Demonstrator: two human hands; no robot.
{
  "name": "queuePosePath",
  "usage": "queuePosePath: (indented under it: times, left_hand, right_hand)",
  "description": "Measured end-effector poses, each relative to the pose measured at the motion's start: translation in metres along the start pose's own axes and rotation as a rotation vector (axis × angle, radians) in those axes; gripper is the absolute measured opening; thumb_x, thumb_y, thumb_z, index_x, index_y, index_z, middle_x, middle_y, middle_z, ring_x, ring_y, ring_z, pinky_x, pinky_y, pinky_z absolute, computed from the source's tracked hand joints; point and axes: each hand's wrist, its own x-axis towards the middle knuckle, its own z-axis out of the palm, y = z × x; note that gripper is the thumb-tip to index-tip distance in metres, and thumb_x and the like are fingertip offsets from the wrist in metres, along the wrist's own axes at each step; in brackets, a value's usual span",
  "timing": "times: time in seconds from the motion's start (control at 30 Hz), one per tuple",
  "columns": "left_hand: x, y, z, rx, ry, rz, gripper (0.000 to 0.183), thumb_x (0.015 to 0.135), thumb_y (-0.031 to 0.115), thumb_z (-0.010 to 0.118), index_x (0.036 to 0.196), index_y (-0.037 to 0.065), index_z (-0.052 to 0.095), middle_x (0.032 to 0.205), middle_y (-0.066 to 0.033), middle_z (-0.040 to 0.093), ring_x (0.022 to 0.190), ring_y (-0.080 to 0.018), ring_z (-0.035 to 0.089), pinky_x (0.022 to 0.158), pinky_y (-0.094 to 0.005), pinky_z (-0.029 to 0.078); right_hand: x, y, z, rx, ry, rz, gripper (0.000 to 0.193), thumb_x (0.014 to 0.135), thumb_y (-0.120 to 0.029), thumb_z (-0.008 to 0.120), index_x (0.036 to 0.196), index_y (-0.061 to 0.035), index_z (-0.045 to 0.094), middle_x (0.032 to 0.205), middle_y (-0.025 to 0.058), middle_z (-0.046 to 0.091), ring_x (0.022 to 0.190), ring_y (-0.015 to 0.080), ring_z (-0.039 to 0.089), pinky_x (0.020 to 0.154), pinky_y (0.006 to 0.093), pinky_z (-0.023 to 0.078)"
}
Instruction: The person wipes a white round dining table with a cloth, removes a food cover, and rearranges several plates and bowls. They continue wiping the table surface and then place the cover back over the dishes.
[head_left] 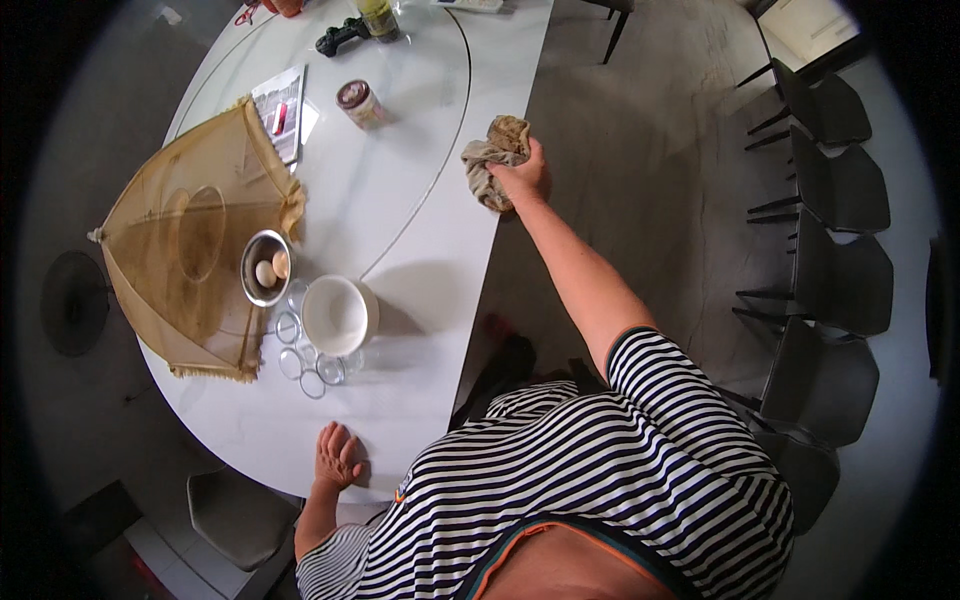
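Note:
A crumpled grey-brown cloth [490, 172] is bunched in my right hand [528, 178], at the right edge of the white table [420, 290]. My right arm is stretched out far ahead, its fingers wrapped round the cloth. At the near end of the table my left hand [338, 456] rests on the top, fingers spread and holding nothing. Beyond it stand a white bowl [340, 316] and several upturned clear glasses [313, 383]. Beside them a metal bowl [257, 245] holds eggs [267, 272].
A tan mesh food cover [150, 250] takes up the table's left side, over its edge. Farther off are a lidded jar [360, 103], a printed sheet [292, 85], a dark game controller [342, 37] and a bottle [379, 18]. Grey chairs [845, 285] line the right.

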Motion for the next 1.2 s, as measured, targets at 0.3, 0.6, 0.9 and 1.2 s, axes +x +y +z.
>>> queuePosePath:
  times: [0.3, 0.6, 0.9, 1.2]
  left_hand:
    - [0.026, 0.042, -0.016, -0.026, 0.027, -0.332, 0.059, 0.075, 0.017, 0.07, 0.127, 0.013, 0.041, 0.136, -0.0175, 0.042, 0.133, -0.0436, 0.038, 0.111, -0.0592, 0.032]
    - [0.037, 0.072, 0.042, -0.549, 0.359, -1.212, 0.025, 0.098, 0.02, 0.049, 0.115, 0.001, 0.045, 0.133, -0.0234, 0.047, 0.129, -0.0424, 0.045, 0.107, -0.0485, 0.039]
    - [0.138, 0.117, -0.009, 0.064, -0.61, -1.305, 0.048, 0.082, 0.025, 0.066, 0.121, -0.002, 0.059, 0.136, -0.0209, 0.051, 0.126, -0.0356, 0.05, 0.102, -0.045, 0.045]
    - [0.227, 0.14, -0.022, -0.178, -0.743, -1.336, 0.053, 0.086, 0.032, 0.06, 0.124, -0.005, 0.056, 0.127, -0.0239, 0.053, 0.119, -0.0385, 0.053, 0.101, -0.0446, 0.046]
  right_hand:
    - [0.142, -0.014, 0.032, -0.021, 0.027, -0.017, 0.09, 0.057, -0.036, 0.091, 0.135, -0.0137, 0.051, 0.125, 0.0127, 0.064, 0.115, 0.0324, 0.061, 0.095, 0.0419, 0.05]
    - [0.334, -0.043, 0.057, 0.009, 0.069, -0.019, 0.09, 0.056, -0.038, 0.09, 0.135, -0.0141, 0.054, 0.12, 0.0139, 0.067, 0.111, 0.0318, 0.063, 0.093, 0.0414, 0.051]
    - [0.527, -0.072, 0.072, 0.163, -0.032, -0.02, 0.095, 0.071, -0.041, 0.087, 0.149, -0.0133, 0.038, 0.134, 0.0193, 0.054, 0.119, 0.0354, 0.057, 0.093, 0.0528, 0.054]
    - [0.707, -0.066, 0.093, 0.574, -0.217, -0.042, 0.092, 0.063, -0.024, 0.093, 0.139, -0.0003, 0.047, 0.132, 0.0195, 0.055, 0.115, 0.0326, 0.058, 0.094, 0.0444, 0.053]
